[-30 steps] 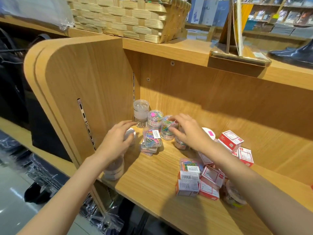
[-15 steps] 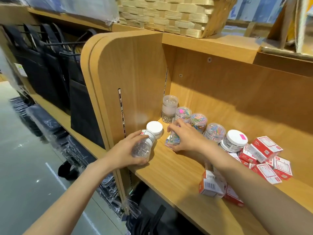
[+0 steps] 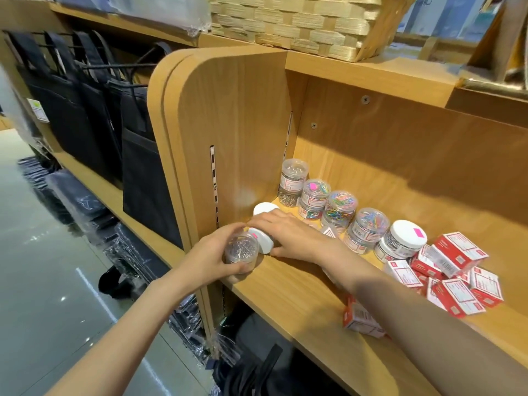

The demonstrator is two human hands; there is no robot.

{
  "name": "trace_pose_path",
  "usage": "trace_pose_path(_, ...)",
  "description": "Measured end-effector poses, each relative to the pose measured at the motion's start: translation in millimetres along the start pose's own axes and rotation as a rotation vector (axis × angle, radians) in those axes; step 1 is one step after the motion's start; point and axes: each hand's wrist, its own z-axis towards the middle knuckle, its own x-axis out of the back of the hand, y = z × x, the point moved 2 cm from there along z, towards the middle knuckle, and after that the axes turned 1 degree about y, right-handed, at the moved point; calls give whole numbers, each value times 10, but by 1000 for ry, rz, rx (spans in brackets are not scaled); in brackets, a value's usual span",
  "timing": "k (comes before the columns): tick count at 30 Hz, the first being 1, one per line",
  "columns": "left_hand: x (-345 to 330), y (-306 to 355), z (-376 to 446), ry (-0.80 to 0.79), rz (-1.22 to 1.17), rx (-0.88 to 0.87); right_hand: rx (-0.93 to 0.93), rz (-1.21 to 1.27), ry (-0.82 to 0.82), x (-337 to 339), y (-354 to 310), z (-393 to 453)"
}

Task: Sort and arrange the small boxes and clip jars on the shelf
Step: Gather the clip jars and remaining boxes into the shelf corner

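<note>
A clear round plastic jar of silver pins (image 3: 242, 250) is gripped on its side by the left hand (image 3: 211, 257), fingers curled round its wall, at the front left corner of the wood-grain shelf (image 3: 300, 298). Its white cap (image 3: 262, 240) is covered by the right hand (image 3: 288, 237), whose fingers are laid flat and close together over it; whether they pinch it cannot be told. A second white-capped jar (image 3: 265, 208) is half hidden behind that hand. A row of transparent clip jars (image 3: 340, 212) is lined along the back panel, ending in a white-lidded jar (image 3: 400, 242). Glossy red-and-white small boxes (image 3: 454, 270) are heaped at the right, some cut off by the forearm. A woven basket (image 3: 308, 21) is seen above.
</note>
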Motion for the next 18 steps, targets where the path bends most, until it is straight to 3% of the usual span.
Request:
trace_pose_path(4, 46, -65, -52, 47, 3, 67, -27, 123, 99, 37, 140, -21)
trace_pose_path(9, 14, -54, -42, 62, 17, 85, -293, 498, 410, 225, 237, 40)
trace_pose_path(14, -12, 17, 23, 90, 66, 68, -462, 454, 330, -30, 222, 204)
trace_pose_path(18, -44, 61, 76, 124, 133, 43, -504, 421, 374, -63, 198, 256)
